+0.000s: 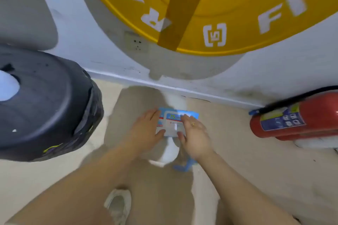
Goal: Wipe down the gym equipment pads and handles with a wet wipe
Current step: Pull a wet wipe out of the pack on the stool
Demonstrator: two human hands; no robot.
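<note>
One blue-and-white wet wipe pack (176, 122) is seen at the centre of the frame, held above the beige floor (256, 170) by two hands. The left hand (146, 128) is clamped on the pack's left edge, fingers over the top and thumb at the lower corner. The right hand (194, 136) is laid over the pack's right side, fingers on its face and thumb at the lower edge; a ring is worn on one finger. Whether the flap is lifted cannot be told, since the picture is blurred.

One yellow weight plate (237, 14) with white lettering fills the upper right of the frame, crossed by one yellow bar (181, 16). One dark bin (47, 104) lined with a black bag takes up the left edge, close beside the left forearm. One red fire extinguisher (296, 117) lies at the right edge, well apart from the right hand. One wall socket (136, 43) is set in the white wall (87, 33), whose skirting runs across the middle of the frame just above the pack. One pale shoe (118, 204) is seen at the lower centre. Open floor remains at the lower right and between the bin and the arms.
</note>
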